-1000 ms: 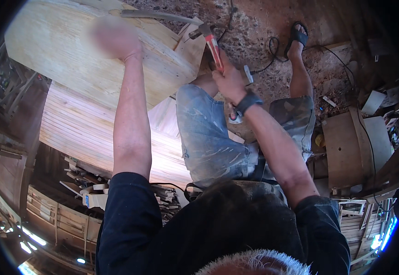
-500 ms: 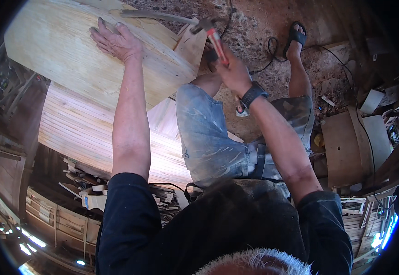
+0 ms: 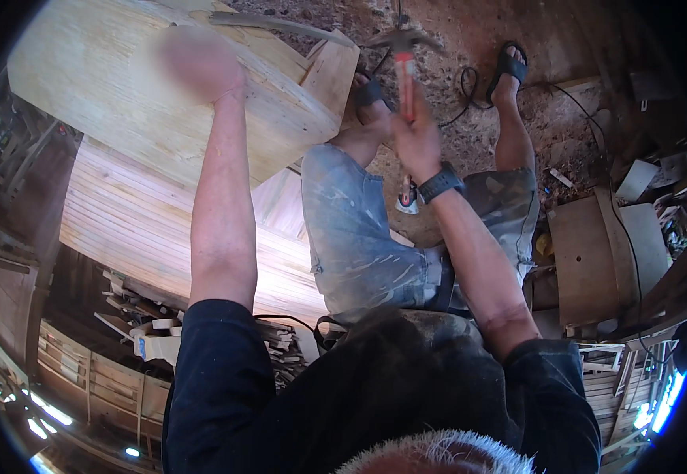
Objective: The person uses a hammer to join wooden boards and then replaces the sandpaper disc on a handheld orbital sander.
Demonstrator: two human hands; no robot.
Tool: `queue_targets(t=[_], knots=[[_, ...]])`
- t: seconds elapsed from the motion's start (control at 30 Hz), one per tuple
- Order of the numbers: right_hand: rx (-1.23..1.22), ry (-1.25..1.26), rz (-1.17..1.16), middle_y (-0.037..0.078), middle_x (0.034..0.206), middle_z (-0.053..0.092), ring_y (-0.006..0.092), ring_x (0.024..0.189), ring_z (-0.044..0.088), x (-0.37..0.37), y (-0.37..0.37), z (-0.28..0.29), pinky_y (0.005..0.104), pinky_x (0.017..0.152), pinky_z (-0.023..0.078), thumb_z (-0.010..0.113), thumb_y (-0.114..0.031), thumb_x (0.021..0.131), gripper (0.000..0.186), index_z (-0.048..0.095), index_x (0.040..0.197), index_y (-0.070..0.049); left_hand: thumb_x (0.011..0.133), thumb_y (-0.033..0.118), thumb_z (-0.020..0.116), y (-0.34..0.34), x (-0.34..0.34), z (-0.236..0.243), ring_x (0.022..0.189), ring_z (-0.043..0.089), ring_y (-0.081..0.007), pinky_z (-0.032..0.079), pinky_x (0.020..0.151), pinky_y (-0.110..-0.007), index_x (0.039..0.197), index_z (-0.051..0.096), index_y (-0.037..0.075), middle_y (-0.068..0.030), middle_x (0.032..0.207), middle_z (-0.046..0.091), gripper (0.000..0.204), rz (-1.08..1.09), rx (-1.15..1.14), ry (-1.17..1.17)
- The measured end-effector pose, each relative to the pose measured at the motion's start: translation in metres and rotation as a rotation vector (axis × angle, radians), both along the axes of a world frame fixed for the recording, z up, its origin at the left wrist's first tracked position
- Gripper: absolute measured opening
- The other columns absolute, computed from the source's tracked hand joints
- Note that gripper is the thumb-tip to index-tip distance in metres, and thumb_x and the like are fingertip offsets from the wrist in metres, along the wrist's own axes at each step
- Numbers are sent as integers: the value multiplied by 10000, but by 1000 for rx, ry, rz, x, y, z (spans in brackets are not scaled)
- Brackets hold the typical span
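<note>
Head view: right hand point(image 3: 420, 148) clamped on hammer point(image 3: 406, 79), one o'clock; left hand point(image 3: 203, 67) blurred over panel point(image 3: 98, 71), eleven, grip I can't tell. Hammering, apparently; next blow needs aim.

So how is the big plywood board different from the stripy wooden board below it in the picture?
The plywood board looks yellowish, but the stripy board looks pinkish-white. The plywood board shows plain grain; the stripy board has long parallel lines. The left hand is over the plywood board, not the stripy board. Both are pale wood.
</note>
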State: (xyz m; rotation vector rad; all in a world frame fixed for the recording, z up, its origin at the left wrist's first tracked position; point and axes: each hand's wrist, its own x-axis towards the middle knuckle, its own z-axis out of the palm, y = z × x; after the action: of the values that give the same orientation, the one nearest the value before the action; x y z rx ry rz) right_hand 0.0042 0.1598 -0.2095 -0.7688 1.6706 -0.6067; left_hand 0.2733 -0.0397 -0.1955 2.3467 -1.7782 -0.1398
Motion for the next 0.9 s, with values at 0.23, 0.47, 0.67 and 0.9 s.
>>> queue_targets(t=[0.23, 0.47, 0.67, 0.9], knots=[[110, -298, -14, 85, 902, 618, 149, 659, 592, -59, -50, -31, 318, 594, 495, 701, -166, 895, 730, 374, 1537, -49, 943, 423, 520, 0, 0, 0, 1529, 139, -373, 63, 1218, -555, 1555, 329, 128, -238, 1632, 186, 705, -17, -11, 16], [-50, -165, 500, 10, 813, 593, 120, 619, 544, -59, -86, -82, 307, 580, 475, 683, -187, 912, 711, 391, 1555, -108, 939, 432, 525, 1, 0, -1, 1520, 148, -389, 65, 1214, -563, 1547, 354, 135, -240, 1630, 195, 697, -21, -21, 25], [390, -486, 951, 36, 752, 566, 123, 552, 535, -82, -171, -91, 297, 506, 465, 696, -192, 872, 687, 449, 1504, -85, 933, 465, 522, -3, -1, -1, 1514, 159, -402, 66, 1213, -562, 1544, 362, 134, -246, 1631, 192, 713, -34, -51, 45], [90, -137, 793, 9, 731, 537, 80, 567, 509, -58, -175, -94, 260, 484, 433, 663, -164, 897, 648, 451, 1509, -128, 921, 488, 535, 0, 6, -6, 1506, 169, -413, 70, 1211, -562, 1537, 374, 137, -245, 1609, 239, 727, -15, -50, 51]])
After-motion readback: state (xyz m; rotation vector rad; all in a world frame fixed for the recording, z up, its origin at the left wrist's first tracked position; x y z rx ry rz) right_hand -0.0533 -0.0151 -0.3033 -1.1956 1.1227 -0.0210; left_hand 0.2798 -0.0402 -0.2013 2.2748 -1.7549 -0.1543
